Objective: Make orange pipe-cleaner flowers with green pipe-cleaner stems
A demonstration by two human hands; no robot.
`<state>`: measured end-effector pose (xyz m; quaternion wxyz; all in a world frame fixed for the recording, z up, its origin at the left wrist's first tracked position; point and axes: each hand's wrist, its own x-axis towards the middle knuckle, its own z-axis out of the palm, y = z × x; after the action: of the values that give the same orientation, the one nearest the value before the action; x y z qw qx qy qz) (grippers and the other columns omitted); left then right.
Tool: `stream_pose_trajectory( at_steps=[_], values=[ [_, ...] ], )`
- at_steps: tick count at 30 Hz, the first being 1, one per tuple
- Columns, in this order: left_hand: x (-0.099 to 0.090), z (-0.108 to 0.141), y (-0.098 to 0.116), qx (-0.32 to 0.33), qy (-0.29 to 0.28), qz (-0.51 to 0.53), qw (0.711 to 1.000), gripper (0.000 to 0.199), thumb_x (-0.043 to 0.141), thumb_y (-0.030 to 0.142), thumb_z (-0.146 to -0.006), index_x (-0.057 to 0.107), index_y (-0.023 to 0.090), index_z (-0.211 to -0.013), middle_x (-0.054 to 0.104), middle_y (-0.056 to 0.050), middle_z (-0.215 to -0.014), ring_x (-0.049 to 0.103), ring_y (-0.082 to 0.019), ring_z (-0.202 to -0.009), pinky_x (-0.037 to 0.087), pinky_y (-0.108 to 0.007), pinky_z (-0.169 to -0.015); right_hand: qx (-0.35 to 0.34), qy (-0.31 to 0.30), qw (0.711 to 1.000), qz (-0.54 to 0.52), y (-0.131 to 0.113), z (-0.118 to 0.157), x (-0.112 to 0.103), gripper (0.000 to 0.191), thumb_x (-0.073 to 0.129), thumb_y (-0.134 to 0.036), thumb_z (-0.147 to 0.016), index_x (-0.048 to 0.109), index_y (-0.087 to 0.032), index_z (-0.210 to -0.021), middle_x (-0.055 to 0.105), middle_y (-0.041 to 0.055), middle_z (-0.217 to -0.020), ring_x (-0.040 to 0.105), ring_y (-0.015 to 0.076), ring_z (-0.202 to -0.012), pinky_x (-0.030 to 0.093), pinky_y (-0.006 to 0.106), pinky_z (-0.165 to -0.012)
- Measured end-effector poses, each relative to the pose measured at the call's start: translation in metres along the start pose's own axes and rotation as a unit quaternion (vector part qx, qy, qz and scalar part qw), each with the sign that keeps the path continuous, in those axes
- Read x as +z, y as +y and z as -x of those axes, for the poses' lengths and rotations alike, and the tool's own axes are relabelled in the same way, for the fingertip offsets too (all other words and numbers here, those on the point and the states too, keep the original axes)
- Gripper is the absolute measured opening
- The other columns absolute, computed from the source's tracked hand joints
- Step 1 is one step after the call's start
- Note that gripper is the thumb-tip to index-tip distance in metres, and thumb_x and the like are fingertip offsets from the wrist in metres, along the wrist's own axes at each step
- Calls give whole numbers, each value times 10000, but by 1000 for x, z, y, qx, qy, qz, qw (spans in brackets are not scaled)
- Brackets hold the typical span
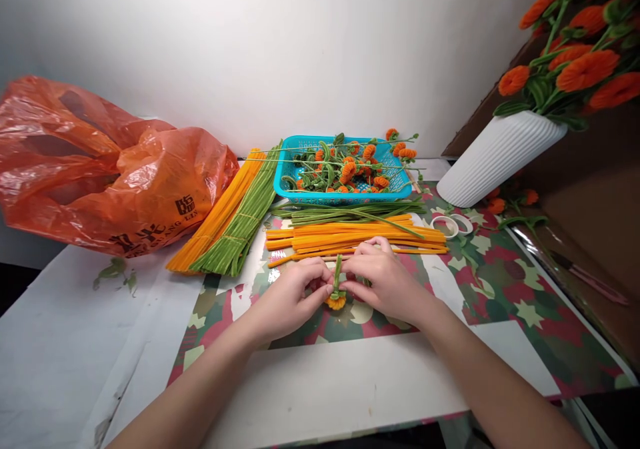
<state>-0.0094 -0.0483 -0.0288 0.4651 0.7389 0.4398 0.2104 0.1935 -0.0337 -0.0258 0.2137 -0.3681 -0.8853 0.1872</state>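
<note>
Between my two hands is a small orange-yellow flower [336,302] with a green stem [338,272] pointing up and away from me. My left hand [297,299] pinches its left side near the green base. On the other side, my right hand [383,279] has its thumb and fingers closed at the stem and base. Just beyond my hands lie orange fuzzy stems [350,237], with green fuzzy stems [345,213] behind them. A blue basket [345,198] farther back holds several orange flowers with green stems and leaves.
Orange and green bundles [235,229] lean beside a red plastic bag [165,182] at left. A white ribbed vase [495,159] of orange flowers tilts at right. Tape rolls [445,226] lie near the stems. A white board [350,386] lies in front.
</note>
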Motion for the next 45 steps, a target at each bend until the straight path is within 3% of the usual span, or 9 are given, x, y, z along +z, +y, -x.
stream_pose_trajectory(
  at_steps=[8,15,19,26,35,45],
  values=[
    [-6,-1,3,-2,-67,124,990,171,488,284,-893,539,181,-767,475,21,-786,434,-120,-724,355,-227,-638,1,7,988,-156,3,0,1,31,680,-218,-815,652,-229,-811,625,-26,-731,506,139,-745,298,330,-800],
    [0,0,1,-70,-104,283,951,116,561,277,-858,544,166,-832,490,13,-810,474,-97,-694,368,-217,-604,-3,-2,981,-196,4,2,4,88,660,-289,-834,715,-240,-786,585,-15,-626,475,140,-682,314,327,-748],
    [4,-1,0,-96,-79,353,927,248,656,250,-788,501,187,-971,546,-3,-898,518,-87,-685,377,-205,-576,-2,-7,978,-207,1,1,4,145,664,-330,-827,710,-224,-740,623,-4,-658,502,139,-697,328,343,-790],
    [4,-4,5,-169,3,410,896,342,750,239,-653,457,179,-819,576,29,-749,515,-60,-584,386,-168,-519,15,67,980,-185,-7,-1,4,120,686,-261,-806,681,-218,-694,681,-15,-676,545,143,-681,340,358,-774],
    [3,-6,9,-206,69,393,893,321,754,223,-617,488,171,-790,542,35,-750,504,-58,-612,436,-168,-540,83,133,971,-182,-12,-2,15,114,666,-208,-782,658,-218,-669,659,-10,-641,541,152,-665,375,353,-752],
    [5,-6,10,-208,85,345,911,299,726,307,-674,484,175,-789,506,30,-752,494,-70,-626,427,-169,-535,125,-12,973,-191,-13,-4,7,120,564,-198,-861,534,-195,-744,592,-21,-760,512,138,-750,366,313,-772]
  ],
)
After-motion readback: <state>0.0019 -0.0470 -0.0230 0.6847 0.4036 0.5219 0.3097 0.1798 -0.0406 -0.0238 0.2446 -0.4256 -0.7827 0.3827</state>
